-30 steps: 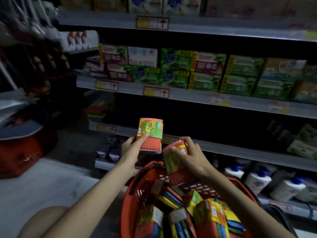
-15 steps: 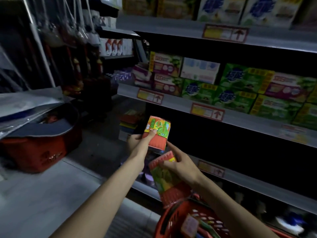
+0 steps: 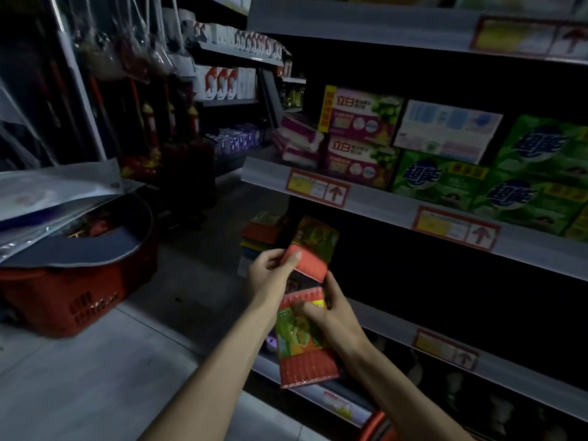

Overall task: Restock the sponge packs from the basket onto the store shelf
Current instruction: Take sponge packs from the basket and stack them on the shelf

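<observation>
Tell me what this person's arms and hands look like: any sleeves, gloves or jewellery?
Both hands are bare: the left hand and right hand wear no gloves, and no ring shows. The left forearm and right forearm are uncovered down to the frame's edge, with no sleeve, watch or bracelet in view. Dim light hides finer detail.

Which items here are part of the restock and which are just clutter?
Job: upper sponge pack, gripped by left hand; lower sponge pack, gripped by right hand; stacked packs already shelved; source basket rim, bottom edge.
Clutter: covered red basket, far left; green boxes; purple boxes; price tags.
</observation>
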